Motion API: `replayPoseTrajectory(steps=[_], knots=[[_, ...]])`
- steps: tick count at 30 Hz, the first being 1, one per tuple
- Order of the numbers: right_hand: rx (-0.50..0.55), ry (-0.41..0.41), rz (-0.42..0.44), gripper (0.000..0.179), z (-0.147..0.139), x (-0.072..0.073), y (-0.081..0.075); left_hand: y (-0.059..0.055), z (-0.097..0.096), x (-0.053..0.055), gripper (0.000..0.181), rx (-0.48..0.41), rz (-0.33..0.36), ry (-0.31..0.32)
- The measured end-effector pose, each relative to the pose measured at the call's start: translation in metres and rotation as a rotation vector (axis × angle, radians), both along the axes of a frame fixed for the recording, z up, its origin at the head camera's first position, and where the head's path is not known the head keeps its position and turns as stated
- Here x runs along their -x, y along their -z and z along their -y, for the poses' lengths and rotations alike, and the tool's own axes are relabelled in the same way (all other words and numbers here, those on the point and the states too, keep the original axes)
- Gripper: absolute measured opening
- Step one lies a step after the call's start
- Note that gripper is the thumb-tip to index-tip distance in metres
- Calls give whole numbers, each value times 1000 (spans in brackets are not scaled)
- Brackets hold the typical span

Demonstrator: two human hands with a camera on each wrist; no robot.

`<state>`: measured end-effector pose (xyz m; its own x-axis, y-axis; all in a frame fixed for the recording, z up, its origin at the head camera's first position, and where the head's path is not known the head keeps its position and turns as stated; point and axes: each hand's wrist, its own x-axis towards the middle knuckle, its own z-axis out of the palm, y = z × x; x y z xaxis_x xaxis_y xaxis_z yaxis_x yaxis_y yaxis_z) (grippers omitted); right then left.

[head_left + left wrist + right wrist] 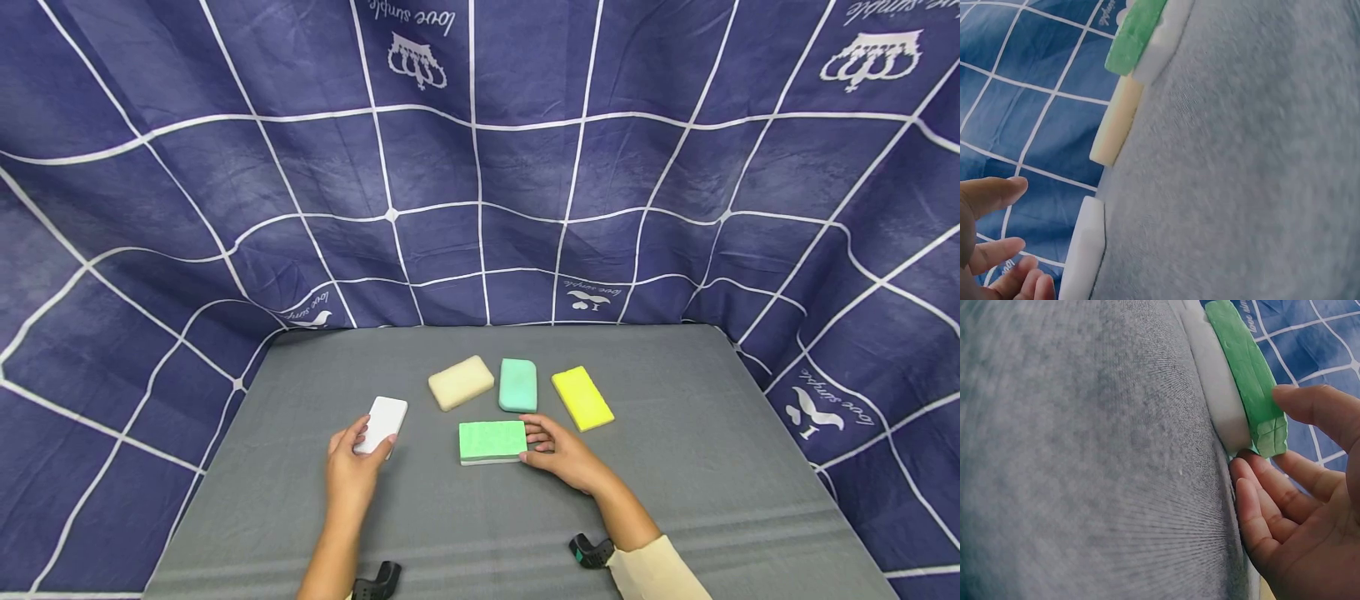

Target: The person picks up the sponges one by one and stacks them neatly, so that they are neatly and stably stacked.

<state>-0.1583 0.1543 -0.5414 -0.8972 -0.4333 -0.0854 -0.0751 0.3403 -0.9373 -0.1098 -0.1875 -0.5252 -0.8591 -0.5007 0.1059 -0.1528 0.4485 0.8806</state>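
At the left, a white flat block lies on the grey table. My left hand is over its near end, thumb on one side and fingers on the other. In the left wrist view those fingers are loosely bent and look apart from the white block. Near the middle lies a sponge-like green block atop a white layer; whether the two are joined I cannot tell. My right hand pinches its right end, thumb at the near corner, fingertips at the far one.
Behind these lie a cream block, a teal block with rounded corners and a yellow block. Grey cloth covers the table. A dark blue checked curtain hangs around its back and sides.
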Motion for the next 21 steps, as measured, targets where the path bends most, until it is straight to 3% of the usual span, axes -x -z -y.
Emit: replayPoseTrajectory(steps=[10, 21], knots=[[-4, 2, 12, 64, 0, 0, 2, 7, 6, -3, 68, 15, 71, -36], [8, 6, 15, 64, -1, 0, 1, 14, 11, -2, 75, 59, 161, 19]])
